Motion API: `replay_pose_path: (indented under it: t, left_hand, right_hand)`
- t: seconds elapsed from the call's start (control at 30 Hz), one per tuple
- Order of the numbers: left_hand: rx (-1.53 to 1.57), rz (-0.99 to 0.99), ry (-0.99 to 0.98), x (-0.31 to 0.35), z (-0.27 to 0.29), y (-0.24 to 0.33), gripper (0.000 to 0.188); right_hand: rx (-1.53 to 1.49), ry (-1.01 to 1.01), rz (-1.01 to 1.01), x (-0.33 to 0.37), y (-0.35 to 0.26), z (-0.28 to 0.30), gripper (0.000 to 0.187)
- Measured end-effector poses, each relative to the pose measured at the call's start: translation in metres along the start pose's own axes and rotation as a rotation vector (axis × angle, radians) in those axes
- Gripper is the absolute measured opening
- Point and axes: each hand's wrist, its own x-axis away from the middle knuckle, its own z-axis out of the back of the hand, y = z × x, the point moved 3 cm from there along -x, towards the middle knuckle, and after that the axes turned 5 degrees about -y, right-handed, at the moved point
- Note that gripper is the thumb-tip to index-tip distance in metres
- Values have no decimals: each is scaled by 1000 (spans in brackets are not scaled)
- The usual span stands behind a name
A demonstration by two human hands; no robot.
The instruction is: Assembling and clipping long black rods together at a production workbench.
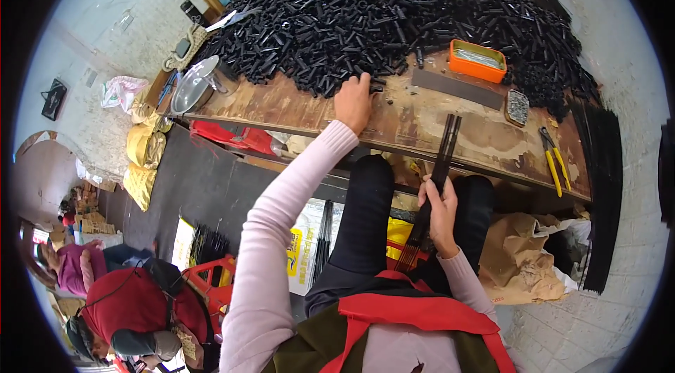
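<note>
Left hand (354,102) at the near edge of a heap of short black parts (337,28) on the wooden worktop (281,102), fingers curled, grip on any part not determinable from where I stand, right hand (441,213) with fingers clamped around thin black rods (441,162) between the knees (370,179), yellow-handled pliers (553,159) farther right.

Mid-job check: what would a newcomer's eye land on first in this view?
First, the huge heap of small black pieces spread over the wooden table, with the left hand at its near edge. Then the bright orange box toward the right of the table and the yellow-handled pliers near its right end. Over the lap, the right hand holds long, thin dark rods.
</note>
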Motion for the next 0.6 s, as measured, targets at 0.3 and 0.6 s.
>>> replay_pose_path:
  t: [0.3,0.6]
  left_hand:
    - [525,128,162,1,-9,-30,19]
    - [985,315,12,10,8,-25,12]
  right_hand:
    - [63,5,47,5,-2,-4,17]
    - [-24,10,90,1,15,5,19]
